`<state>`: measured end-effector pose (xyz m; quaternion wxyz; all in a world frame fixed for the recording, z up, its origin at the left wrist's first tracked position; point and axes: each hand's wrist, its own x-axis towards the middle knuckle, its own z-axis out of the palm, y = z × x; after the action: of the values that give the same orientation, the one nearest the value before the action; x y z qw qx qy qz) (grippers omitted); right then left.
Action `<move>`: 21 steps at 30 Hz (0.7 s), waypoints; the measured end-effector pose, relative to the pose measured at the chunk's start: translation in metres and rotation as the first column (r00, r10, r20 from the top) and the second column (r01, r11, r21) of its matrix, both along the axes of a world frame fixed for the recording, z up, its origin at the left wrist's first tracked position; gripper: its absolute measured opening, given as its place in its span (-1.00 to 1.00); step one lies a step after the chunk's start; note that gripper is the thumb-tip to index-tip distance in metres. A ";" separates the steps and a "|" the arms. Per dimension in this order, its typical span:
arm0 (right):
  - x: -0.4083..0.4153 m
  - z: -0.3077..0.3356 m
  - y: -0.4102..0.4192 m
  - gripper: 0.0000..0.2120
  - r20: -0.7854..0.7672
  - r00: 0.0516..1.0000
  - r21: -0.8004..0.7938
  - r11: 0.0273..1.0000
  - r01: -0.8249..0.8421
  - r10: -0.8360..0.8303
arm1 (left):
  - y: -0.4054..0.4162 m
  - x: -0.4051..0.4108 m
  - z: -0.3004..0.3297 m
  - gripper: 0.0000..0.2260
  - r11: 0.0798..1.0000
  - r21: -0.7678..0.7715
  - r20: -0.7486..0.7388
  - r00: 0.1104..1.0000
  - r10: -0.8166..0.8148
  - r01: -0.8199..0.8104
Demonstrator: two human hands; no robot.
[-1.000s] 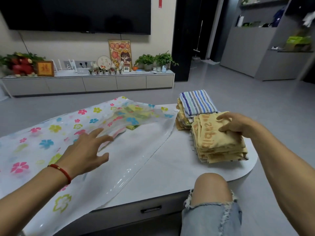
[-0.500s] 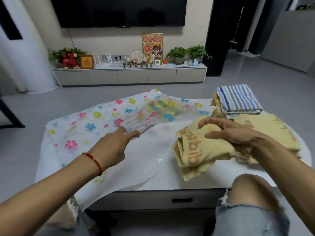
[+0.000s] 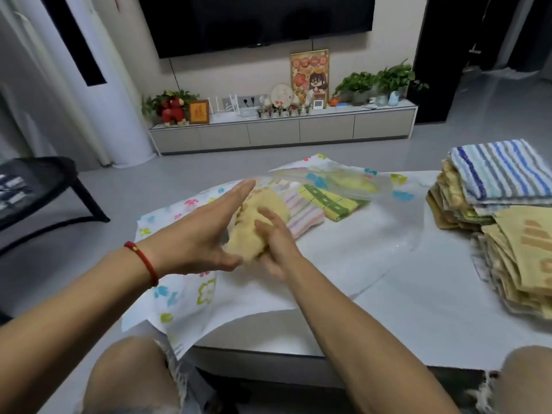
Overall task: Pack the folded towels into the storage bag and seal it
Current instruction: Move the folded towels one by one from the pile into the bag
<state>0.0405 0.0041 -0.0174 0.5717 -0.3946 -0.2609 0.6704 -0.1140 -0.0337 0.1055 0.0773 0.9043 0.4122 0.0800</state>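
While one yellow towel (image 3: 257, 225) sat at the flowered storage bag's (image 3: 185, 297) mouth, my right hand (image 3: 276, 246) gripped it and my left hand (image 3: 206, 234) lay spread alongside; two folded towels (image 3: 316, 204) lay inside, two stacks (image 3: 490, 216) far right.

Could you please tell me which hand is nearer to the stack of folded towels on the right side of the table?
Right. The right hand is nearer the stack, though apart; the left hand lies farther away.
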 end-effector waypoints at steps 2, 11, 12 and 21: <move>-0.022 -0.024 -0.003 -0.58 0.269 0.949 -0.142 0.982 -0.129 0.163 | -0.001 -0.003 0.002 0.08 1.000 -0.009 -0.003 1.000 -0.003 0.003; -0.068 -0.045 0.013 -0.77 0.453 0.838 -0.126 0.952 -0.277 0.304 | -0.010 -0.015 -0.008 0.08 0.998 -0.046 0.041 0.999 -0.031 0.032; -0.068 -0.045 0.015 -0.70 0.480 0.811 -0.118 0.941 -0.318 0.334 | -0.011 -0.017 -0.010 0.08 0.998 -0.051 0.050 0.998 -0.025 0.027; -0.053 -0.058 0.018 -0.57 0.615 0.750 -0.120 0.969 -0.216 0.243 | -0.013 -0.023 -0.014 0.07 0.999 -0.054 0.082 0.997 0.002 0.002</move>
<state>-0.0123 0.0224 -0.0754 0.3575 -0.5712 -0.4682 0.5716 -0.1371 -0.0471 0.0914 0.1184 0.8978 0.4108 0.1058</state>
